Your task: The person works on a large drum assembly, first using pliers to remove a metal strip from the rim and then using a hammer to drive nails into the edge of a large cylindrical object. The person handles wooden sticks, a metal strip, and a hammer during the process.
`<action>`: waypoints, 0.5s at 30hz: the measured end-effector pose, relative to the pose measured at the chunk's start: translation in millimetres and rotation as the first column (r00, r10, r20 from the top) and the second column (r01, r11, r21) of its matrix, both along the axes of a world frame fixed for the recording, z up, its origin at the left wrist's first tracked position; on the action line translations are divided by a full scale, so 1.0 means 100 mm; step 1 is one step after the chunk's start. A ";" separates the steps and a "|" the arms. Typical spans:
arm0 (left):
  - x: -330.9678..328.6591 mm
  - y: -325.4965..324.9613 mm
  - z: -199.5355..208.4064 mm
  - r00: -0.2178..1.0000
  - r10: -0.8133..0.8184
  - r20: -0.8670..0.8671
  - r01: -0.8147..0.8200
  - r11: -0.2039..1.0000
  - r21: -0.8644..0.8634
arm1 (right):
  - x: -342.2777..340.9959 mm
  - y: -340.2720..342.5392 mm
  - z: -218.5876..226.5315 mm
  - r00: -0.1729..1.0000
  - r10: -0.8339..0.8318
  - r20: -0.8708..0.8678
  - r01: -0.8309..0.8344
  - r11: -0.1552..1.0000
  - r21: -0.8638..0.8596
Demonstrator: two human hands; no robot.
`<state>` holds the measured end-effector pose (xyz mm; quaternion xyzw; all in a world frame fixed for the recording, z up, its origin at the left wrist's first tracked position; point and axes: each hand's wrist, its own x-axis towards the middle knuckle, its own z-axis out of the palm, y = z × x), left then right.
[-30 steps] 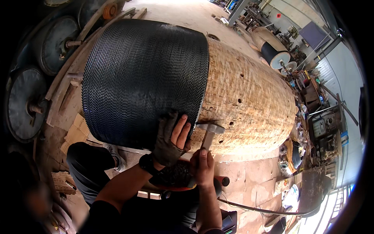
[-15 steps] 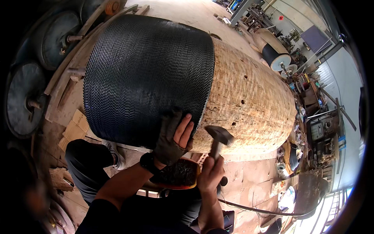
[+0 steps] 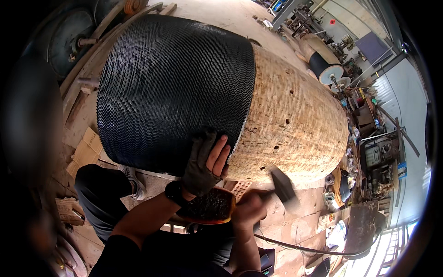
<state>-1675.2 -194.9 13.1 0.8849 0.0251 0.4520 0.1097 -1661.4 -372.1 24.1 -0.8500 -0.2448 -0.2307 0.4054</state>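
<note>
A large wooden drum lies on its side before me, its left part covered in black toothed strip wound in tight rows. My left hand, in a dark glove with some fingers bare, lies on this covering by its right edge, fingers stretched out. Whether anything small is under the fingertips, I cannot tell. My right hand, smeared by motion, grips a hammer whose head is off the drum's lower right. Below my left wrist, close to my lap, is a shallow orange-rimmed tray holding many small dark pieces.
Dark round discs with axles and wooden beams stand at the left. A dark blurred shape fills the left edge. Tools and clutter line the right wall. A smaller part-covered drum lies far right.
The hammer has swung away from the drum, right and down, its head turning. My left hand stays on the black covering. A dark blur has come in at the left.
</note>
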 end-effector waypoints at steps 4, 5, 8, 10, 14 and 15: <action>0.00 0.05 -0.02 0.999 0.009 0.034 -0.010 1.000 0.014 | -0.04 0.13 0.11 0.956 -0.034 -0.291 0.019 0.998 -0.057; 0.00 0.03 -0.03 1.000 0.008 0.025 -0.009 1.000 0.012 | -0.16 0.04 0.16 0.933 0.014 -0.359 0.003 0.999 0.049; 0.00 0.02 -0.01 1.000 0.011 0.003 -0.011 1.000 0.013 | -0.20 0.03 0.16 0.981 0.026 -0.190 0.044 0.936 0.350; 0.00 0.01 -0.01 1.000 0.014 -0.008 -0.014 1.000 0.017 | -0.09 -0.01 0.00 0.990 -0.108 -0.086 0.115 0.990 0.084; 0.05 0.05 -0.03 0.998 -0.008 0.060 0.008 1.000 0.002 | 0.03 0.02 -0.08 0.980 -0.096 -0.177 0.046 0.963 -0.267; 0.04 0.04 -0.01 0.997 -0.012 0.073 0.012 1.000 0.008 | -0.11 -0.04 -0.05 0.977 -0.071 -0.200 0.046 0.991 -0.126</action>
